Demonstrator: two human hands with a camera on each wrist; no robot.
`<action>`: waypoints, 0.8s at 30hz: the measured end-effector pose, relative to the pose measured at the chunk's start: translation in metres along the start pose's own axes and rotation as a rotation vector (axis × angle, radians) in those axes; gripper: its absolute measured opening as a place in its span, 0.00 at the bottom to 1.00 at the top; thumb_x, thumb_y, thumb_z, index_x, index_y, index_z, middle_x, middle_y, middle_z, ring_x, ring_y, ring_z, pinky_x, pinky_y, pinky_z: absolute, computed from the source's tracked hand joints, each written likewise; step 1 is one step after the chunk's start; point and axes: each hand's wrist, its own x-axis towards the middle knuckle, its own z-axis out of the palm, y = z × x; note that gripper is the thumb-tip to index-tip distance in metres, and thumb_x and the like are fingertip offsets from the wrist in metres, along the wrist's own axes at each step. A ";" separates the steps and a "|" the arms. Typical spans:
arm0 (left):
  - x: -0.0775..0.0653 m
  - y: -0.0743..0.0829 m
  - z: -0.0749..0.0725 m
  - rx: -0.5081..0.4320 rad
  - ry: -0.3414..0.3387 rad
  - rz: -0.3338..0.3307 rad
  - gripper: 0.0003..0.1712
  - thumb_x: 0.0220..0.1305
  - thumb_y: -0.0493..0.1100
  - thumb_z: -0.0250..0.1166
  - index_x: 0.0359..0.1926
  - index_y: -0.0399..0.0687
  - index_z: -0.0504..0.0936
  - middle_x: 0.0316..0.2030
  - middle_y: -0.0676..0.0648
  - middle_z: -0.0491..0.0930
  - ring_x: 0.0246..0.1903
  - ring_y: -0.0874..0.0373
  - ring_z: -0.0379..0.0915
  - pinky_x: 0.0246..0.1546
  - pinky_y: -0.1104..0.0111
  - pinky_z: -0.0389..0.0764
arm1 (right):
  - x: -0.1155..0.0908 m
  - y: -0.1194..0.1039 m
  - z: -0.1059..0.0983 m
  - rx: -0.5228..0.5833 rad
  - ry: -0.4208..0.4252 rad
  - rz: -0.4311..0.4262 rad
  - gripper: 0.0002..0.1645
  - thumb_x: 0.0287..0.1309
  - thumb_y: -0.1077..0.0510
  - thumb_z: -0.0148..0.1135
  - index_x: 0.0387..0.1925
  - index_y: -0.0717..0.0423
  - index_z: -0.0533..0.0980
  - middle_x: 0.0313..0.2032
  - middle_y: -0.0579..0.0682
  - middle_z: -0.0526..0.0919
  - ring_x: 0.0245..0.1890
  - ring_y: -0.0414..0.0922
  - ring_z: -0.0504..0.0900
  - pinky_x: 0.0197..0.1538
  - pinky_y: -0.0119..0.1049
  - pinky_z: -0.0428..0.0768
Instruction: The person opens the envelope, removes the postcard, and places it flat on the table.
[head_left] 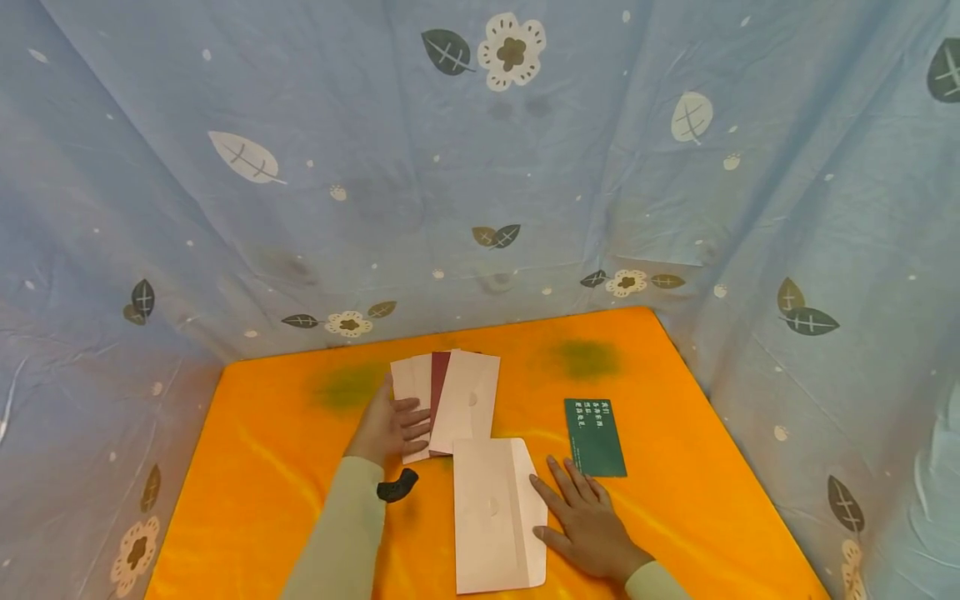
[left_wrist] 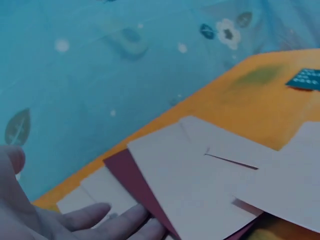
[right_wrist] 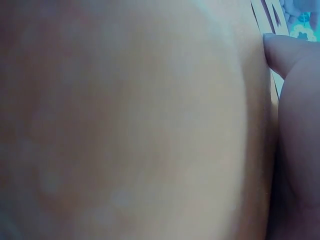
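Note:
A pale pink envelope [head_left: 486, 517] lies on the orange cloth with its flap [head_left: 529, 517] spread out to the right. My right hand [head_left: 592, 529] lies beside it, fingers extended, thumb and index fingertip at the flap's edge. Behind, several pale envelopes [head_left: 467, 400] overlap in a fan, with a dark red strip [left_wrist: 132, 182] showing between them. My left hand [head_left: 386, 425] is at the fan's left side, its outstretched fingers over the leftmost envelope [head_left: 411, 379]. A dark green card [head_left: 597, 440] with white writing lies just beyond my right fingertips. A blurred tan surface fills most of the right wrist view.
The orange cloth [head_left: 660, 375] covers the work surface. Blue patterned curtains [head_left: 480, 167] hang close along its back and both sides. A small black object [head_left: 397, 485] shows beside the left cuff.

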 end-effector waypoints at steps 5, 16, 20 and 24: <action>0.003 0.004 -0.008 -0.109 -0.083 -0.016 0.70 0.69 0.87 0.46 0.86 0.34 0.48 0.79 0.26 0.60 0.76 0.27 0.59 0.73 0.31 0.56 | 0.000 0.000 0.000 -0.011 -0.001 0.007 0.43 0.80 0.34 0.57 0.85 0.46 0.63 0.85 0.61 0.50 0.83 0.64 0.47 0.71 0.72 0.54; 0.005 0.011 -0.008 -0.280 -0.175 0.063 0.66 0.72 0.84 0.48 0.88 0.41 0.45 0.83 0.29 0.51 0.81 0.29 0.46 0.78 0.36 0.48 | 0.001 0.003 0.001 -0.005 -0.031 0.023 0.44 0.80 0.32 0.55 0.86 0.44 0.60 0.86 0.59 0.48 0.84 0.63 0.46 0.72 0.72 0.53; 0.009 0.012 -0.006 -0.357 -0.227 0.059 0.66 0.71 0.83 0.51 0.89 0.44 0.43 0.84 0.30 0.49 0.81 0.29 0.44 0.78 0.37 0.45 | 0.002 0.006 0.002 -0.009 -0.052 0.039 0.45 0.80 0.32 0.55 0.87 0.43 0.60 0.87 0.57 0.46 0.85 0.61 0.43 0.73 0.71 0.52; 0.014 0.010 -0.004 -0.363 -0.231 0.051 0.66 0.71 0.83 0.52 0.89 0.43 0.43 0.84 0.30 0.49 0.82 0.29 0.44 0.79 0.38 0.44 | 0.002 0.005 0.002 0.004 -0.066 0.043 0.45 0.80 0.31 0.55 0.87 0.43 0.59 0.87 0.56 0.45 0.85 0.60 0.42 0.73 0.71 0.52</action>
